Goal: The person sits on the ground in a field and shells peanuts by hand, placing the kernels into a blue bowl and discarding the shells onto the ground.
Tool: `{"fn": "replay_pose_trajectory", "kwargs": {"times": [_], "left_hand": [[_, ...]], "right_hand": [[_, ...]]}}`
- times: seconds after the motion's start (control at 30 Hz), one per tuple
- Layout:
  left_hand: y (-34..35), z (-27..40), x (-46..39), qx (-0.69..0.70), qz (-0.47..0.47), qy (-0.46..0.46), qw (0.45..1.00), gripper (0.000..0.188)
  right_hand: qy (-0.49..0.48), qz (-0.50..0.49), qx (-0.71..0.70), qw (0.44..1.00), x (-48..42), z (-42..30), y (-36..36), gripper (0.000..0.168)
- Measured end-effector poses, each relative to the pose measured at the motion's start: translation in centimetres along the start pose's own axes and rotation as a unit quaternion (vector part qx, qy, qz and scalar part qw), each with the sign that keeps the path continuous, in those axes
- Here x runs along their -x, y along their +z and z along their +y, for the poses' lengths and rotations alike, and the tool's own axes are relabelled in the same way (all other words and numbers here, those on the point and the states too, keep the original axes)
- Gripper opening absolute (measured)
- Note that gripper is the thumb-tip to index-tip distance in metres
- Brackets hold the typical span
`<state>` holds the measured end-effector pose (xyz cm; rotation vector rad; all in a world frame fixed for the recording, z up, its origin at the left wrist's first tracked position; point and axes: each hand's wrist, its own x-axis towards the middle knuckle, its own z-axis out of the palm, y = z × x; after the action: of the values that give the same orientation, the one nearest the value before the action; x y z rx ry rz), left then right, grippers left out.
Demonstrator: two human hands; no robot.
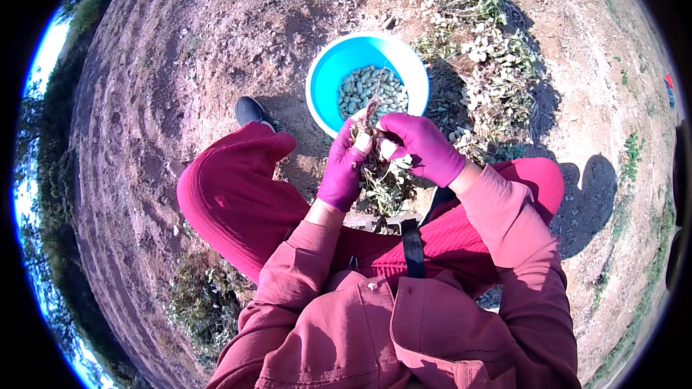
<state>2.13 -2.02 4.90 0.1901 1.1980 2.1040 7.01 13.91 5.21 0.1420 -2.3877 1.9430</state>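
My left hand (pixel 346 162), in a magenta fingerless glove, grips an uprooted peanut plant (pixel 386 186) by its root end, above the near rim of a basin. My right hand (pixel 424 146), gloved alike, has its bare fingertips closed on the same plant's root cluster; any pod between them is hidden. Thin roots stick up past the fingers, while the leaves hang down between my legs. Just beyond both hands stands a blue plastic basin (pixel 327 78) with a pale rim. Loose unshelled peanuts (pixel 367 86) cover its bottom.
A long heap of pulled peanut plants (pixel 500 70) with pods showing lies right of the basin. Another leafy pile (pixel 205 297) sits behind my left knee. My bent legs (pixel 243 194) flank the work area. Bare, ridged soil (pixel 216 48) surrounds me, with trees at the left edge.
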Motion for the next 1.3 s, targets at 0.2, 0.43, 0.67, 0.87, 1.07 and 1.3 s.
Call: {"fn": "replay_pose_trajectory", "kwargs": {"times": [0.2,0.43,0.67,0.87,1.07,1.3], "left_hand": [[-0.2,-0.2,-0.2,-0.005,0.006,0.025,1.000,0.059],[0.5,0.7,0.1,-0.004,0.005,0.029,1.000,0.051],[0.1,0.2,-0.3,-0.013,0.036,0.032,0.999,0.042],[-0.5,0.4,-0.3,-0.069,0.069,0.074,0.992,0.039],[1.1,6.4,2.0,-0.074,0.105,0.239,0.962,0.041],[-0.3,22.0,11.9,-0.246,0.257,0.608,0.710,0.056]], "right_hand": [[0.035,0.067,-0.114,0.991,0.1,-0.2,1.7,0.022],[0.115,0.048,-0.309,0.943,-0.5,-0.2,0.8,0.007],[0.182,0.176,-0.118,0.960,-2.3,5.0,-1.6,0.019],[0.186,0.227,0.005,0.956,-2.7,4.9,-4.1,0.025],[0.201,0.247,-0.101,0.943,-2.4,5.0,-5.8,0.016],[0.209,0.265,-0.089,0.937,-0.6,1.9,-7.2,0.013]]}}
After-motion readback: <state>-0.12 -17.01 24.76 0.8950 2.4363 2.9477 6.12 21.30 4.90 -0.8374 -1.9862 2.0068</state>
